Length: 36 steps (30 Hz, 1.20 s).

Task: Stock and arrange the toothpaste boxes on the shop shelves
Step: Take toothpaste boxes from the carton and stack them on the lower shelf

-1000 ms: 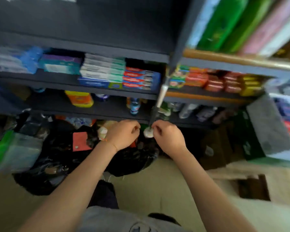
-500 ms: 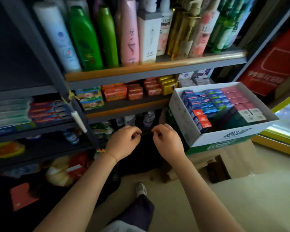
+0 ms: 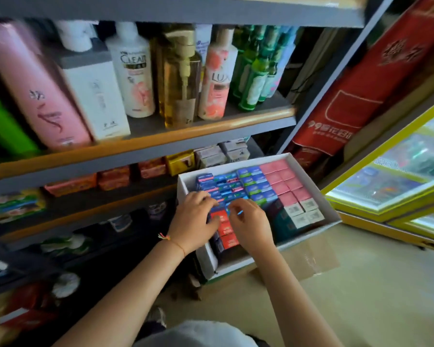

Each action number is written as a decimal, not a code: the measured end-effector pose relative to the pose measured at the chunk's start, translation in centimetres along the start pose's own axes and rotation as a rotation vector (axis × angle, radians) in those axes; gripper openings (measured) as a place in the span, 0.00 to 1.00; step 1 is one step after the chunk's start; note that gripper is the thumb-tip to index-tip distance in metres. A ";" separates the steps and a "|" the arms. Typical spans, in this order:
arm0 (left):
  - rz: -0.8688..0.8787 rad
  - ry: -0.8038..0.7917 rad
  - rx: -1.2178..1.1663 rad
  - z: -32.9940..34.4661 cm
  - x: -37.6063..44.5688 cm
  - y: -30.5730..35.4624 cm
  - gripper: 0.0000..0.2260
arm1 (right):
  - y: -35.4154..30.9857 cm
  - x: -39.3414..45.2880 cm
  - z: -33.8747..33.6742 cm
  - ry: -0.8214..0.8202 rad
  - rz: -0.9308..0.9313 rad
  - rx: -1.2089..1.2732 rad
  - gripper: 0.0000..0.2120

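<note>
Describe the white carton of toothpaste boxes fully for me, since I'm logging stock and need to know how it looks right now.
The white carton is an open, shallow cardboard tray with low walls, sitting tilted on a brown cardboard box on the floor beside the shelves. It is packed with boxes standing on end in rows: blue ones, pink ones, red ones, and white-ended dark ones. The left hand and right hand reach into its near left part, fingers on the blue and red boxes.
</note>
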<state>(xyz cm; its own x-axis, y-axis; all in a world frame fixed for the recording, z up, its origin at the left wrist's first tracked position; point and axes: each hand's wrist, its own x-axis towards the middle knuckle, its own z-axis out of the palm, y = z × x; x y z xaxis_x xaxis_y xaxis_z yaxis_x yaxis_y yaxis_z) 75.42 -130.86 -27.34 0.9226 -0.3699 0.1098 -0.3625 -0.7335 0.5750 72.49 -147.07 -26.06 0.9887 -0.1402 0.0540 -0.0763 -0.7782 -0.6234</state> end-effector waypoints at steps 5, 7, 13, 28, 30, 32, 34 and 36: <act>-0.181 -0.144 -0.018 5.0 2.6 5.8 0.10 | 7.0 2.7 -3.4 -0.093 -0.069 -0.060 0.07; -0.231 -0.141 -0.017 7.5 3.4 8.5 0.09 | 10.5 3.9 -5.3 -0.168 -0.159 -0.129 0.07; -0.572 -0.135 -0.331 14.3 6.2 16.0 0.15 | 18.1 7.7 -11.4 -0.427 -0.355 -0.330 0.13; -0.602 -0.276 -0.059 17.2 8.7 17.8 0.27 | 20.4 9.4 -13.7 -0.640 -0.602 -0.604 0.20; -0.559 -0.312 0.067 17.5 9.0 17.7 0.34 | 20.3 9.4 -13.5 -0.645 -0.611 -0.606 0.22; -0.544 -0.317 0.096 17.9 9.5 17.7 0.34 | 20.4 9.4 -13.4 -0.643 -0.618 -0.600 0.24; -0.551 -0.314 0.082 18.3 9.7 17.7 0.31 | 20.8 9.1 -13.4 -0.653 -0.621 -0.580 0.26; -0.548 -0.323 0.117 18.1 9.8 17.7 0.27 | 21.2 8.8 -13.4 -0.649 -0.620 -0.557 0.26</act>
<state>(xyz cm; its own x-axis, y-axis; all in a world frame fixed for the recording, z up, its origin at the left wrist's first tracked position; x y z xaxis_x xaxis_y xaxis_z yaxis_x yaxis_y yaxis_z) 75.60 -157.79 -30.78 0.8984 -0.0633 -0.4346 0.1212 -0.9155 0.3837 77.80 -173.03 -28.33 0.7418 0.6048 -0.2898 0.5802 -0.7955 -0.1750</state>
